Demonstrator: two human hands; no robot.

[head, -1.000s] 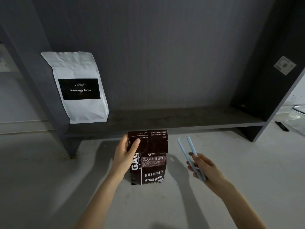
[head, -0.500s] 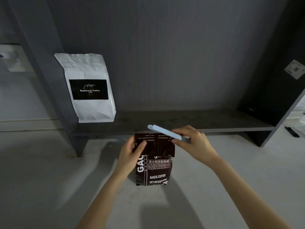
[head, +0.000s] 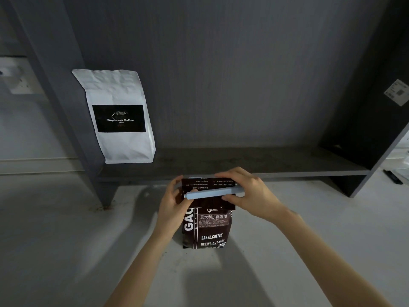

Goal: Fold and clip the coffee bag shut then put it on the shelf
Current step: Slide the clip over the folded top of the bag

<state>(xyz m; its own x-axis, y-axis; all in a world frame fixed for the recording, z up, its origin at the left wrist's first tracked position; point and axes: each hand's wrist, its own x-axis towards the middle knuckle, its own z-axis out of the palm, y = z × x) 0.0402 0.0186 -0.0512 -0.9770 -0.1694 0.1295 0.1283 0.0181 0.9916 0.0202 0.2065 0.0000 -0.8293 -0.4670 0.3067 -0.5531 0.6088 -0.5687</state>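
Dark grey shelf unit (head: 221, 160) filled most of the view, one long board low down, back panel behind, side walls left and right. A pale label (head: 397, 92) was stuck on the right inner wall. Grey floor (head: 55, 251) spread out in front, under the arms.

White coffee bag (head: 120, 120) stood upright at the shelf's left end, against the left wall, black label reading "Kopiluwak Coffee".

Dark brown coffee bag (head: 207, 229) was off the shelf, just in front of its front edge at centre, upright, base at or near the floor; contact couldn't be confirmed. Its top flap was folded forward and down over the front, print on the flap upside down. Lower front showed "BAKED.COFFEE" and "NET.WEIGHT".

Left hand (head: 173, 207) gripped the bag's upper left side, thumb over the fold, touching the clip's left end.

Right hand (head: 247, 193) was closed around the clip's right end, fingers above, thumb below, at the bag's top right.

Light blue clip (head: 212, 193), a long thin bar, lay horizontally across the folded flap, spanning nearly the bag's width. Whether it was snapped closed on the fold couldn't be told.
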